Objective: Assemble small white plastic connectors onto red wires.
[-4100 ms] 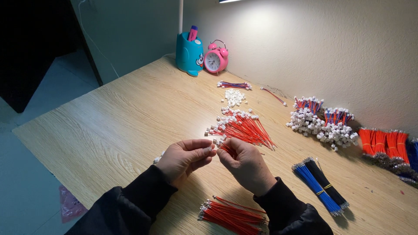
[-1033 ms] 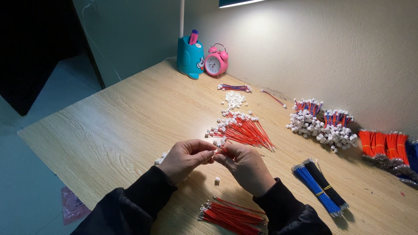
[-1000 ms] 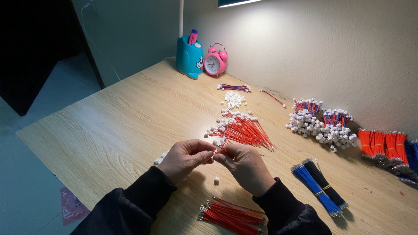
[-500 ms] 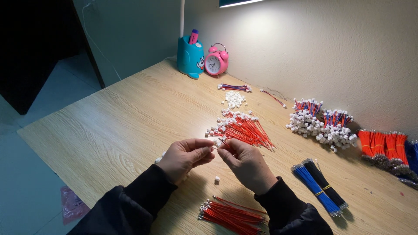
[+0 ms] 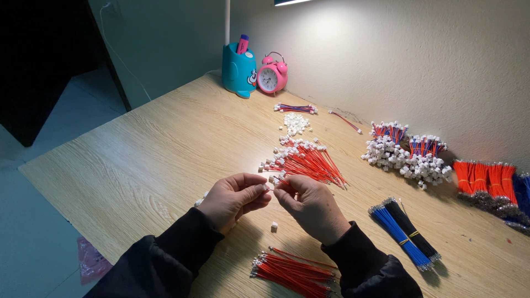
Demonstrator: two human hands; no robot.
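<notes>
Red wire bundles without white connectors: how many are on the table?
2. One bundle lies near the table's front edge, between the wrists. One group lies at the far right by the wall, perhaps several bundles; more may be cut off there.

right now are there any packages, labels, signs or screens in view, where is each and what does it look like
No packages, signs or screens show.
Alarm clock: far end of the wooden desk by the wall, round, pink, white dial, the only readable face.
Pen holder: just left of the clock, teal, cartoon face printed on its front, a pink pen standing in it.
Pink sheet: on the floor left of the desk, flat; whether it carries print cannot be told.
</notes>
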